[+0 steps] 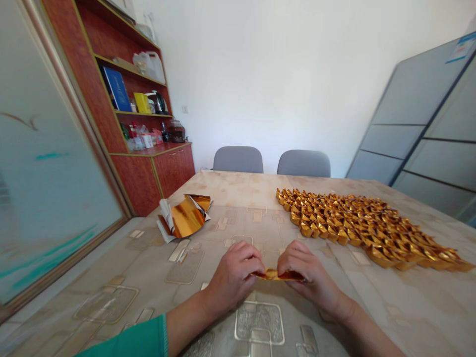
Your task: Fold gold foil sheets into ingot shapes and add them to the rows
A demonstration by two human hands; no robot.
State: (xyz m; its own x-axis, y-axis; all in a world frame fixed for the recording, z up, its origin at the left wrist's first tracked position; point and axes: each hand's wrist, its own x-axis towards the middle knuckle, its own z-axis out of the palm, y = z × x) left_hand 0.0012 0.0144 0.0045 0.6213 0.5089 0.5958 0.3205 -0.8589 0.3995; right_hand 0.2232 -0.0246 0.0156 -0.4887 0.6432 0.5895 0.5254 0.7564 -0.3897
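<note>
A narrow folded piece of gold foil paper point(272, 273) stretches between my hands, above the near part of the table. My left hand point(238, 270) pinches its left end, the thumb hidden beneath. On the other end, my right hand point(305, 271) has its fingers curled closed around the foil. Both hands cover much of the piece, so its full shape cannot be made out. Ahead and to the left lies a loose stack of gold foil sheets point(188, 218) with whitish undersides. Many folded gold foil pieces point(334, 215) stand packed in rows to the right.
A patterned cover lies over the table point(219, 191). Two grey chairs point(238, 159) stand at its far side. At the left are a sliding glass door point(55, 163) and a reddish wooden cabinet point(136, 178) with items on its shelves. A grey panelled cabinet point(403, 109) stands at the right.
</note>
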